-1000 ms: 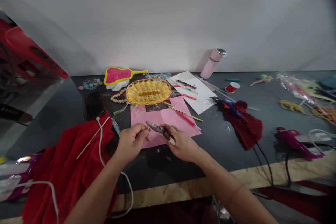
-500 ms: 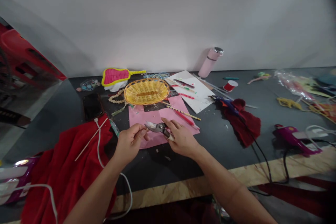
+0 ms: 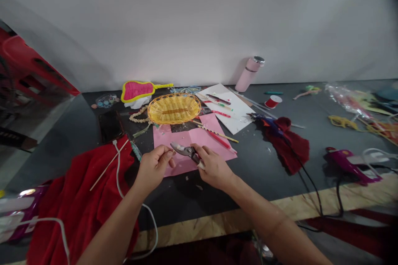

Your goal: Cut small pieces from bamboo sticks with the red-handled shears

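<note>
My right hand [image 3: 214,166] is closed round the handles of a pair of pruning shears [image 3: 188,151], whose blades point left. Close to the blade tips, my left hand [image 3: 155,165] pinches something too small to make out. Both hands are above the near part of a pink sheet of paper [image 3: 182,169] on the dark table. Just beyond it stands a yellow oval wicker basket [image 3: 174,109]. A spotted stick [image 3: 222,133] and a red pen [image 3: 219,140] lie across the pink sheet.
Red cloth [image 3: 83,190] with a white cable lies left, beside a phone [image 3: 110,126]. Behind are a pink-and-yellow fan shape [image 3: 137,91], white board [image 3: 236,112] and pink bottle [image 3: 249,73]. Rightward sit a thread spool [image 3: 273,101], a glue gun [image 3: 270,123] and a purple device [image 3: 353,165].
The fingers of my right hand have closed further round the shears' handles, and the blades have tilted slightly. My left hand keeps its pinch almost in place.
</note>
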`<state>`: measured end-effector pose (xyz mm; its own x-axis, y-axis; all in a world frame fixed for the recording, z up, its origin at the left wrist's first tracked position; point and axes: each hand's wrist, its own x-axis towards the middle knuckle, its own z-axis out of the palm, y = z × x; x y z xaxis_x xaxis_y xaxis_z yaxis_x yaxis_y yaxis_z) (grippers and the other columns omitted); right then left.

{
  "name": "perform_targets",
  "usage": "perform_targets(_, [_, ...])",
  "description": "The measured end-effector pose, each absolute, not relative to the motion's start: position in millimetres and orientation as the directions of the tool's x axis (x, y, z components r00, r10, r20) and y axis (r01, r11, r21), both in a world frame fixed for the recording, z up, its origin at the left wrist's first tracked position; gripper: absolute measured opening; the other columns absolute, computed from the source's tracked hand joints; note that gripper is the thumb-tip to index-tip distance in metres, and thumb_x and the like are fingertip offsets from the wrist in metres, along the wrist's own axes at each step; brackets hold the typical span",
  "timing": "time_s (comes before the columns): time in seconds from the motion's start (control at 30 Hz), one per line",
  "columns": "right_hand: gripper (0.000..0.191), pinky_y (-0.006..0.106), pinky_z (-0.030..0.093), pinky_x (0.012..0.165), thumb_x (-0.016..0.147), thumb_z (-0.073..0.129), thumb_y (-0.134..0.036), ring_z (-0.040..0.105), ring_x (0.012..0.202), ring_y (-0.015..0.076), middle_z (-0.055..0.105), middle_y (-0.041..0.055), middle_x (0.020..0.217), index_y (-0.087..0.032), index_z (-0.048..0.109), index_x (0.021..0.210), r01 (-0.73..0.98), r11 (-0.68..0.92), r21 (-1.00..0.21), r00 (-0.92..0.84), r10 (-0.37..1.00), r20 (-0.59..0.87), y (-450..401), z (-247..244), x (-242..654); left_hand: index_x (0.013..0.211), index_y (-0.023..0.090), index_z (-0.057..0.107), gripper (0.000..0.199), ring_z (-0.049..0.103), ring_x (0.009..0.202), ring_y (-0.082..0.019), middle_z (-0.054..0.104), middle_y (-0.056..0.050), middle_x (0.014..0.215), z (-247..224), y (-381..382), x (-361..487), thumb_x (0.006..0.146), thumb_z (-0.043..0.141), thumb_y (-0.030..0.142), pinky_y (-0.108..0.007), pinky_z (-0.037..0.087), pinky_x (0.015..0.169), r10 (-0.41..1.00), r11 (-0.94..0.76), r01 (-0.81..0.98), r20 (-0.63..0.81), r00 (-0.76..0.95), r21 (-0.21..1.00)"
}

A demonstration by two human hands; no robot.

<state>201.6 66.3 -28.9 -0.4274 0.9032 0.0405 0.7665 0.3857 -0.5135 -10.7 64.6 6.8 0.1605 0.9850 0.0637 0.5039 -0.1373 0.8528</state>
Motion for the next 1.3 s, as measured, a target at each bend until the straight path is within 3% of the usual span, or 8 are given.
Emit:
perform_targets(0.17, [0.058, 0.033, 0.044, 0.086, 0.077, 0.047, -0.011, 0.057, 0.094, 0.0218, 0.055, 0.0102, 0.108, -0.019, 0.034, 0.133, 0.785, 0.363, -0.502, -0.411, 0.911, 0.016, 65.5, -26.5, 201.2, 0.074, 0.019, 0.060, 0.026, 0.060, 0.059, -0.013, 0.067, 0.001, 0.063, 5.0, 65.0, -11.1, 0.089, 0.045, 0.034, -0.021, 0.044, 0.058, 0.982, -0.163, 0.522, 0.086, 0.169, 0.837])
perform_targets(0.4, [0.064, 0.037, 0.043, 0.089, 0.077, 0.046, -0.011, 0.054, 0.099, 0.0236, 0.053, 0.0117, 0.115, -0.019, 0.030, 0.138, 0.809, 0.378, -0.449, -0.382, 0.920, 0.087, 70.3, -30.0, 205.5, 0.089, 0.020, 0.062, 0.015, 0.067, 0.077, -0.016, 0.073, -0.002, 0.085, -1.8, 62.1, -5.9, 0.087, 0.051, 0.030, -0.023, 0.046, 0.067, 0.983, -0.183, 0.567, 0.148, 0.108, 0.803])
perform_targets(0.67, [0.071, 0.041, 0.041, 0.095, 0.075, 0.045, -0.011, 0.047, 0.112, 0.0247, 0.050, 0.0135, 0.123, -0.015, 0.026, 0.143, 0.767, 0.476, -0.430, -0.478, 0.871, 0.112, 75.2, -32.9, 212.5, 0.076, 0.020, 0.060, 0.020, 0.062, 0.060, -0.013, 0.069, 0.001, 0.068, 4.2, 61.1, -6.7, 0.089, 0.047, 0.026, -0.021, 0.042, 0.059, 0.967, -0.244, 0.585, 0.148, 0.208, 0.773])
perform_targets(1.03, [0.060, 0.034, 0.045, 0.086, 0.079, 0.044, -0.012, 0.055, 0.092, 0.0214, 0.055, 0.0105, 0.106, -0.017, 0.031, 0.138, 0.783, 0.385, -0.488, -0.417, 0.908, 0.047, 65.0, -30.2, 197.7, 0.072, 0.019, 0.060, 0.023, 0.057, 0.056, -0.011, 0.067, 0.003, 0.063, 3.3, 63.7, -11.3, 0.088, 0.049, 0.030, -0.021, 0.039, 0.057, 0.981, -0.184, 0.565, 0.111, 0.161, 0.804])
perform_targets(1.3, [0.061, 0.033, 0.045, 0.087, 0.076, 0.045, -0.009, 0.057, 0.095, 0.0215, 0.056, 0.0110, 0.110, -0.017, 0.032, 0.135, 0.736, 0.388, -0.555, -0.445, 0.895, 0.036, 63.9, -28.8, 199.9, 0.071, 0.018, 0.060, 0.025, 0.057, 0.057, -0.011, 0.068, 0.002, 0.065, 2.9, 63.1, -10.2, 0.089, 0.048, 0.030, -0.021, 0.040, 0.058, 0.977, -0.206, 0.542, 0.141, 0.160, 0.814])
